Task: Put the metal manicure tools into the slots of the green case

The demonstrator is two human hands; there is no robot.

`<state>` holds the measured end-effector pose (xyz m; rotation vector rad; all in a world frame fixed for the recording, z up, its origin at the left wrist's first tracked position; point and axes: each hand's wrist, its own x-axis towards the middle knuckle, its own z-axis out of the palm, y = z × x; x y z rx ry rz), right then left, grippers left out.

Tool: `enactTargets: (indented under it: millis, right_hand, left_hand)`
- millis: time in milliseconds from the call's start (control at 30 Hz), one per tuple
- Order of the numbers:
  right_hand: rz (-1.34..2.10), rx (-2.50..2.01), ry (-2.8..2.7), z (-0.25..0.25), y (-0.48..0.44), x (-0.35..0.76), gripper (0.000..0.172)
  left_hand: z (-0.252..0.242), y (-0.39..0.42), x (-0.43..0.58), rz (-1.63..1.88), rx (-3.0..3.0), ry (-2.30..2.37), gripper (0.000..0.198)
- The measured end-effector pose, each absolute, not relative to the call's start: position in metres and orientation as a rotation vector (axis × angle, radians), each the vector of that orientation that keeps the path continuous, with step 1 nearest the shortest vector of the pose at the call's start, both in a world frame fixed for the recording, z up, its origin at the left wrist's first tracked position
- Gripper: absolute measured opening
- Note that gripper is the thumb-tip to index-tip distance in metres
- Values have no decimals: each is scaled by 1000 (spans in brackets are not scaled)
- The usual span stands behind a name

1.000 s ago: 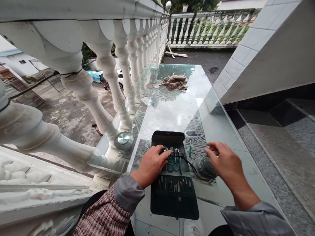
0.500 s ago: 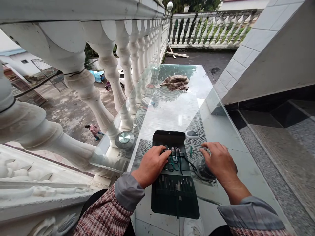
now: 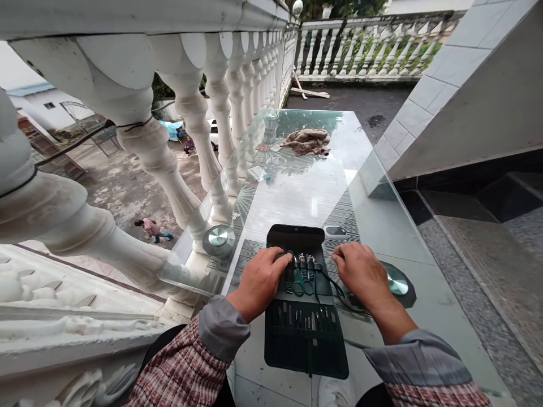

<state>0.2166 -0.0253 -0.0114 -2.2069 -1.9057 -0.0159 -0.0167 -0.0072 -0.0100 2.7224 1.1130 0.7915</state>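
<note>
A dark green manicure case [image 3: 306,353] lies unfolded on the glass table. Nail clippers [image 3: 310,261] and green-handled scissors [image 3: 298,287] sit in its upper part, with a row of slim metal tools [image 3: 313,321] below. My left hand [image 3: 259,281] grips the case's upper left edge, thumb beside the tools. To the right of the case, my right hand [image 3: 361,271] is closed in a pinch just above the glass; whatever is between its fingertips is hidden. A black strap [image 3: 333,282] curves from the case toward this hand.
A white and grey oval object [image 3: 335,232] lies beyond my right hand. Round metal discs show at the table's left [image 3: 218,236] and right [image 3: 397,281]. A crumpled brown cloth [image 3: 309,141] and a small card [image 3: 258,173] lie farther off. A white balustrade [image 3: 148,152] runs along the left.
My right hand has moved left toward the case and its fingers have closed. Small scissors seen beside the case are now out of sight at that hand. The left hand stays on the case.
</note>
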Motion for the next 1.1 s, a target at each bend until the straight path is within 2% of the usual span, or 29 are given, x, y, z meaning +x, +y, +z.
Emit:
enactTargets:
  millis: [300, 533, 733, 900, 1100]
  right_hand:
    - [-101, -2221, -1982, -14, -27, 218, 12]
    - [-63, -2239, -1954, -13, -35, 224, 17]
    - [180, -2145, -1764, -7, -37, 229, 21]
    - [484, -1786, -1608, 10, -43, 203, 23]
    - [796, -1463, -1723, 20, -52, 156, 20]
  left_hand:
    - [-6, -6, -20, 874, 2618, 1200, 29]
    - [-5, -4, -23, 939, 2523, 1202, 31]
    - [0, -4, -24, 1010, 2414, 1215, 25]
    - [8, -7, -23, 982, 2191, 1181, 14]
    - [16, -12, -17, 862, 1965, 1017, 12]
